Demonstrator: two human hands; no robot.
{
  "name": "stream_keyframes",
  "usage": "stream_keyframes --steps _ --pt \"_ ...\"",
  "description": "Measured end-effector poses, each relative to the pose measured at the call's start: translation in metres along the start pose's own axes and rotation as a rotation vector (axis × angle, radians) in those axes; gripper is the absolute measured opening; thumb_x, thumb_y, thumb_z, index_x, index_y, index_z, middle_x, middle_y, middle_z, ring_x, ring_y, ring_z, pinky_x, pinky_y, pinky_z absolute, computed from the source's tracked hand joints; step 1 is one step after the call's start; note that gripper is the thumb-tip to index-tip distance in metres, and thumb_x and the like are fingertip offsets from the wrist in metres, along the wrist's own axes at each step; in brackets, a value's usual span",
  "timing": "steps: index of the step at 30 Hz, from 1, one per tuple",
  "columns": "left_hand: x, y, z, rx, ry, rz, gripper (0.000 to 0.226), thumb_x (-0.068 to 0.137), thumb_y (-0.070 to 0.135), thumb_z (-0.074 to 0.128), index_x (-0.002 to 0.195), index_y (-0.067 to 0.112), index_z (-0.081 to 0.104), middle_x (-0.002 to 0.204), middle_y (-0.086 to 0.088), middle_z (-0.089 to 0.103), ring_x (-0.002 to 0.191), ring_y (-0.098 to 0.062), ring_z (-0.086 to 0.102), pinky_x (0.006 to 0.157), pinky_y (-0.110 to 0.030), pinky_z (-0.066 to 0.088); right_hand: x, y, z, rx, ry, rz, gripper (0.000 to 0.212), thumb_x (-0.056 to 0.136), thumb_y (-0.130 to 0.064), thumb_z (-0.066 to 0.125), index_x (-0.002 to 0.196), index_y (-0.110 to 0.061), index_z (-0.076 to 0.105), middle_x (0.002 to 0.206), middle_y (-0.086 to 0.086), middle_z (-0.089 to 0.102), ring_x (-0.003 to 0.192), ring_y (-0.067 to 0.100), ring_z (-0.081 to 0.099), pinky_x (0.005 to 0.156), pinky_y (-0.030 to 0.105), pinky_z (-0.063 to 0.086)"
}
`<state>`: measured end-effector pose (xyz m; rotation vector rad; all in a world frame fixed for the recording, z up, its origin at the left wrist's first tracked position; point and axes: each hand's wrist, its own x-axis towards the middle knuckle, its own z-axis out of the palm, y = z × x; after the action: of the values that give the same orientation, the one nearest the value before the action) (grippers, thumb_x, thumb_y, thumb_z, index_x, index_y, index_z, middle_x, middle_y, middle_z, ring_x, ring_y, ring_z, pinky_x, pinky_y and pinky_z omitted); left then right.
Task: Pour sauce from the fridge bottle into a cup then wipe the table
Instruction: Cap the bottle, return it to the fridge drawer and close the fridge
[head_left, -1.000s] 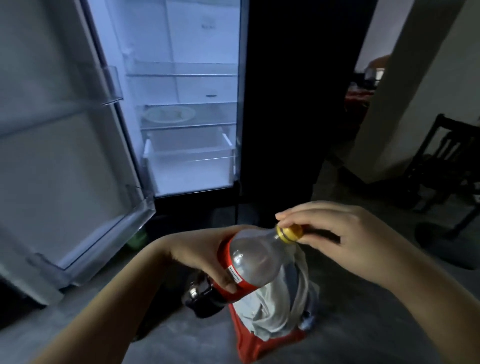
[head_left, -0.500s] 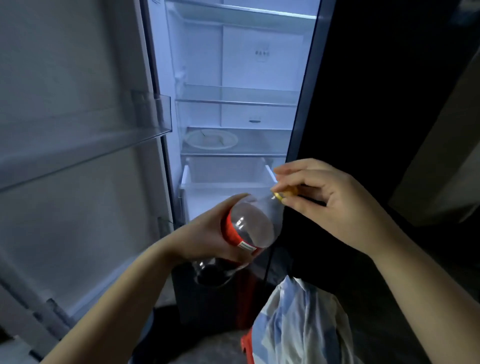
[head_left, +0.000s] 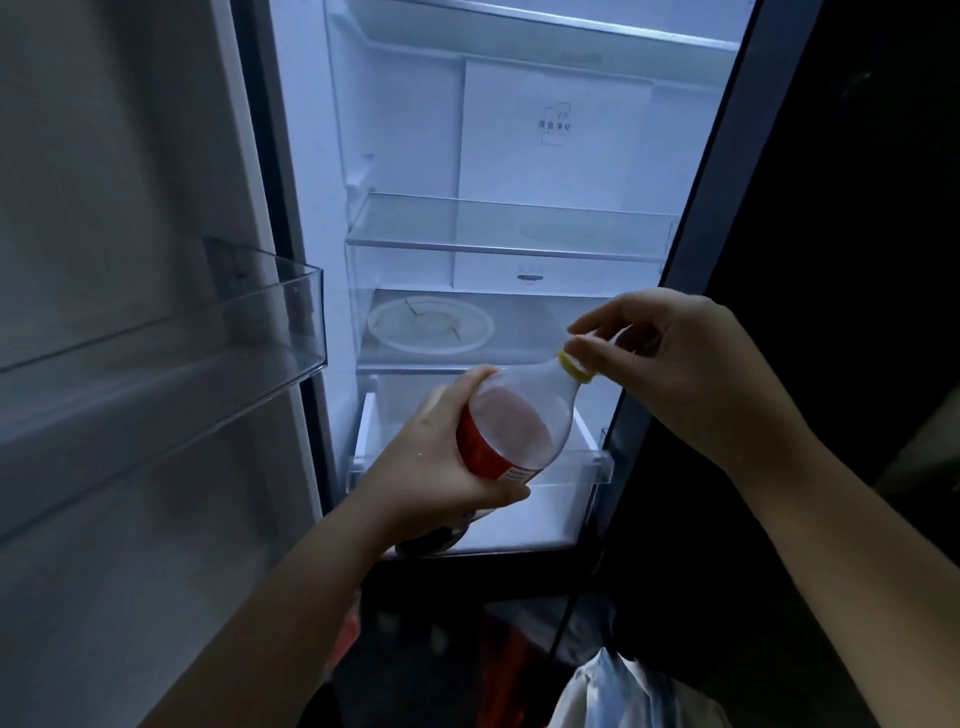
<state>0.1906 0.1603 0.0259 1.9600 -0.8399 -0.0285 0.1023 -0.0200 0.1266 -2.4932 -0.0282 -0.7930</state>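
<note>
Right hand: the right hand (head_left: 691, 374) pinches the yellow cap (head_left: 575, 364) between thumb and fingertips, the other fingers curled loosely above it; the wrist is bent and the forearm runs in from the near right.
Left hand: the left hand (head_left: 447, 462) wraps the bottle (head_left: 511, 434) round its red label, thumb on the near side and fingers behind, with the forearm coming up from the near left.
Bottle: held in the air in front of the open fridge (head_left: 498, 156), tilted so the neck points up and to the right; the clear upper part looks empty, and dark sauce sits low at the base under the left hand.
Cap: on the neck; whether it is loose or tight cannot be told.
Step in hand: judged from the grip, this is work on the cap, with the bottle out of the fridge; whether it is being loosened or tightened cannot be told.
Next move: if the cap is to come off, the right hand needs a firm twist while the left holds the body against turning; the bottle should stand more upright first so nothing runs out.
Cup and table: neither is in view, so pouring and wiping cannot start here.
Fridge: lit, shelves nearly bare; a plate (head_left: 431, 327) lies on a far shelf, a clear drawer (head_left: 374, 447) sits behind the bottle.
Door: open on the left, with a clear bin (head_left: 208, 332).
Floor: a pale bag (head_left: 623, 696) lies near right.
</note>
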Motion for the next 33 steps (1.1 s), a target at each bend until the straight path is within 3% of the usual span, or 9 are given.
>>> stream_keyframes --steps 3,6,12,16,21,27,33 --pt "0.023 -0.001 0.003 -0.014 0.056 -0.004 0.095 0.057 0.038 0.087 0.13 0.053 0.029 0.127 0.013 0.046 0.111 -0.007 0.05 0.09 -0.029 0.049 0.03 0.013 0.001 0.028 -0.021 -0.041 0.017 0.077 -0.039 0.071 0.09 -0.028 0.074 0.077 -0.012 0.069 0.068 0.002 0.061 0.061 0.01 0.045" --pt "0.046 -0.001 0.005 -0.064 0.11 -0.032 0.097 0.057 0.037 0.087 0.133 0.051 0.029 0.129 0.01 0.047 0.112 -0.008 0.051 0.091 -0.032 0.05 0.059 0.022 -0.002 0.066 -0.039 -0.107 0.02 0.076 -0.04 0.07 0.094 -0.033 0.072 0.083 -0.013 0.071 0.074 0.005 0.065 0.074 0.028 0.055" --pt "0.076 -0.008 0.022 -0.168 0.181 -0.057 0.088 0.056 0.033 0.085 0.125 0.054 0.035 0.123 0.01 0.051 0.108 -0.007 0.054 0.085 -0.029 0.052 0.099 0.045 0.006 0.109 -0.147 -0.187 0.019 0.079 -0.028 0.072 0.098 -0.027 0.074 0.089 -0.008 0.07 0.078 0.005 0.065 0.08 0.037 0.054" --pt "0.084 -0.02 0.036 -0.209 0.188 -0.092 0.089 0.055 0.038 0.084 0.128 0.053 0.034 0.125 0.011 0.051 0.111 -0.007 0.053 0.088 -0.033 0.052 0.109 0.059 0.015 0.164 -0.238 -0.194 0.02 0.08 -0.023 0.072 0.099 -0.028 0.073 0.094 -0.008 0.069 0.082 0.005 0.066 0.082 0.035 0.055" --pt "0.086 -0.03 0.046 -0.234 0.17 -0.129 0.09 0.052 0.042 0.083 0.127 0.053 0.034 0.125 0.013 0.051 0.11 -0.003 0.054 0.088 -0.028 0.051 0.112 0.069 0.021 0.204 -0.335 -0.202 0.022 0.079 -0.016 0.072 0.1 -0.023 0.073 0.096 -0.002 0.068 0.087 0.011 0.066 0.084 0.033 0.055" --pt "0.09 -0.035 0.041 -0.261 0.114 -0.144 0.095 0.051 0.042 0.082 0.13 0.053 0.03 0.128 0.011 0.048 0.112 -0.006 0.052 0.086 -0.025 0.051 0.118 0.065 0.019 0.254 -0.391 -0.183 0.021 0.078 -0.014 0.072 0.098 -0.022 0.074 0.098 -0.004 0.069 0.093 0.007 0.066 0.087 0.024 0.053" --pt "0.091 -0.041 0.038 -0.31 0.089 -0.124 0.087 0.059 0.024 0.086 0.123 0.053 0.036 0.122 0.012 0.052 0.108 -0.005 0.056 0.075 -0.016 0.051 0.129 0.061 0.021 0.225 -0.47 -0.208 0.021 0.081 -0.008 0.07 0.096 -0.023 0.074 0.1 -0.005 0.069 0.096 0.009 0.066 0.09 0.028 0.054"
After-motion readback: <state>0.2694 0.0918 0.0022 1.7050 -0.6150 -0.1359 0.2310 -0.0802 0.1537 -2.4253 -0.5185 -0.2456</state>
